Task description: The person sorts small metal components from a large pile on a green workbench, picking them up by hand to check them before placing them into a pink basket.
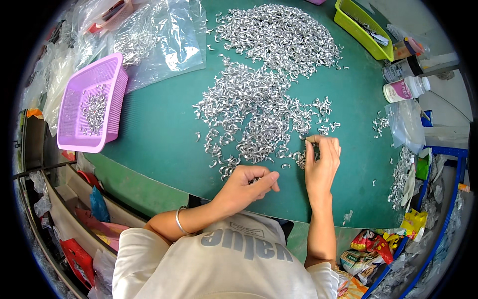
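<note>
A wide heap of small, shiny, curved metal pieces [249, 109] is spread over the green tabletop [159, 114] in front of me. My left hand [246, 187] is curled into a loose fist by the near end of the heap, and a few of the metal pieces show inside its fingers. At the heap's right edge, my right hand [322, 164] has thumb and forefinger brought together in a pinch. A tan covering shows on the forefinger's tip. Whatever lies between those fingertips is too small to make out. Several loose pieces lie just under that hand.
A second pile [284, 37] of the pieces lies farther back. To the left stands a purple basket [120, 94] with some pieces inside, beside clear plastic bags [174, 45]. A yellow-green bin [348, 22], a white bottle [406, 89] and scattered pieces [401, 174] line the right side.
</note>
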The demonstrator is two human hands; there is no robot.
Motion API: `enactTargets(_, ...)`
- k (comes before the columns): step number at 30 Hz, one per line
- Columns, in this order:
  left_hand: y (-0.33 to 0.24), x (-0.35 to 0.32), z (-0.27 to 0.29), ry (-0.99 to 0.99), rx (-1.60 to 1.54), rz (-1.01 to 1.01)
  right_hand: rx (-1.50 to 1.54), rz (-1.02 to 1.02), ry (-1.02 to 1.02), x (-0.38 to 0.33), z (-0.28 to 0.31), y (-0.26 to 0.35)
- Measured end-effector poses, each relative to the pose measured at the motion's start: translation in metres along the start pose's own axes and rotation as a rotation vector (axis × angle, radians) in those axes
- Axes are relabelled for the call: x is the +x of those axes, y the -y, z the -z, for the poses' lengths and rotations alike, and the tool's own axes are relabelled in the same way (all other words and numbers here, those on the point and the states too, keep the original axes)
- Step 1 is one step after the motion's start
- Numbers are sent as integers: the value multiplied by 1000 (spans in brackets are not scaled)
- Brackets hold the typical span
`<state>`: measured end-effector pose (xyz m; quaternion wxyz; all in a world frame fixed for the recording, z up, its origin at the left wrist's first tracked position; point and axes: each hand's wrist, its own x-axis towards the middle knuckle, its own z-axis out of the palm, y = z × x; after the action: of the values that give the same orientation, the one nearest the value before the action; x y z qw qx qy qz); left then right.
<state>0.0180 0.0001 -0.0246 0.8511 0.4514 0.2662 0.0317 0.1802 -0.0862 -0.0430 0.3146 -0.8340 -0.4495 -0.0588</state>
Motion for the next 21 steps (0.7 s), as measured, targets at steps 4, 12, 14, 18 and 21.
enactTargets(4,0,-1,-1,0,15,-15,-174,-19,77,3,-7,1)
enactTargets(12,0,-3,0,-37,-28,-15,-3,-2,34,-3,5,1)
enactTargets(14,0,-2,0,-67,-62,-24,87,-53,15,-9,8,4)
enactTargets(18,2,2,-1,-114,61,-174,715,-368,55,-21,22,22)
enactTargets(21,1,2,-5,-120,193,-316,961,-522,178,-26,35,40)
